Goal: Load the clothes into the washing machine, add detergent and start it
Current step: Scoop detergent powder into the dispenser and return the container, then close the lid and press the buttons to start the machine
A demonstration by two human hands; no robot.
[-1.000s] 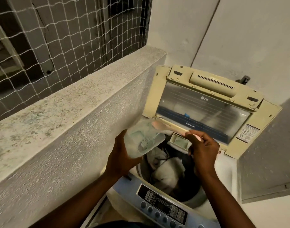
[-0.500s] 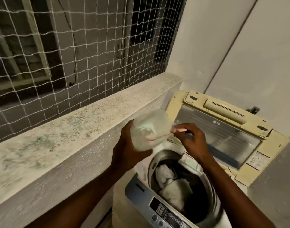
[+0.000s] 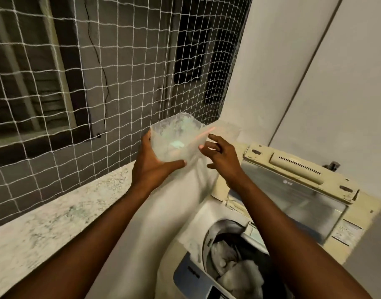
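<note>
My left hand grips a translucent plastic detergent container from below and holds it up in front of the netted opening. A pink spoon rests inside it, its handle sticking out over the right rim. My right hand hovers at the container's right side with fingers apart, fingertips at its edge. Below right stands the top-loading washing machine with its cream lid raised. Pale clothes lie in the drum. A small drawer sits at the drum's far rim.
A speckled concrete ledge runs along the left, with white netting above it. The blue control panel is at the machine's near edge. White walls close in behind and to the right of the machine.
Both hands rose with the container from over the drum to above the ledge. My right hand let go of the pink spoon, which now lies in the container.
</note>
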